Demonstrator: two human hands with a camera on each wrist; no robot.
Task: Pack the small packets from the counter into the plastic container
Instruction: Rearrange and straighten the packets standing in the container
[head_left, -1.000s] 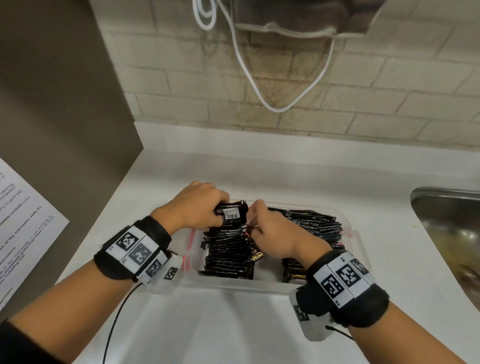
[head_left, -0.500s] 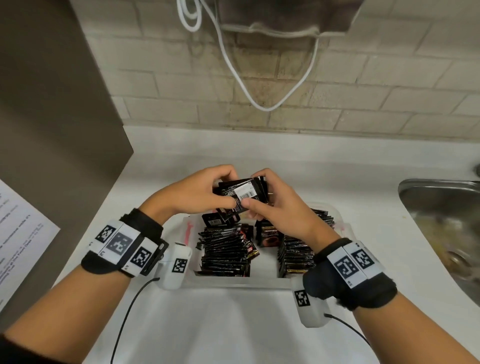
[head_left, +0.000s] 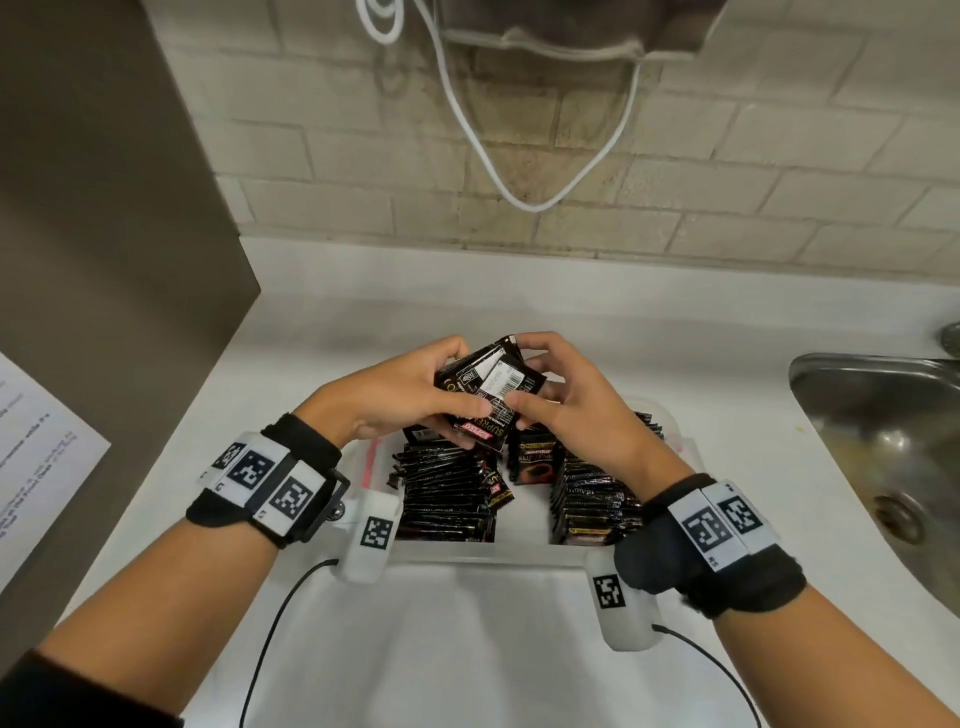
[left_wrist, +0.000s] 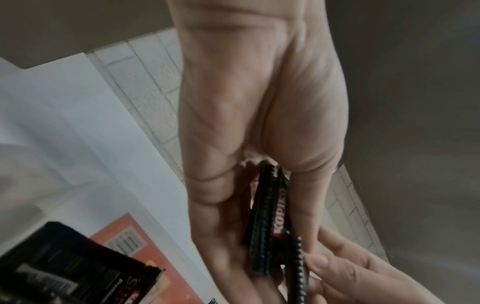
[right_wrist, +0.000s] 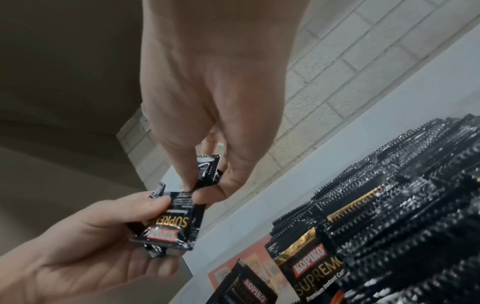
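Above the clear plastic container (head_left: 519, 553) on the white worktop (head_left: 467, 649), both hands share a small bundle of black packets (head_left: 488, 395). Left hand (head_left: 384, 400) has its grip pinched on the bundle's near edge, thumb on top; right hand (head_left: 571, 410) pinches the other side. Two rows of packed sachets (head_left: 447, 488) stand in the container below. A steel sink (head_left: 883, 441) lies to the right.

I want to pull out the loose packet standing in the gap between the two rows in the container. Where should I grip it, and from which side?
Pinch the loose packet by its top edge, coming straight down from above. It stands upright in the gap with the left row and right row flanking it, so only that edge looks free. Both the left hand and right hand currently hold a bunch of packets, so one hand would first need freeing.
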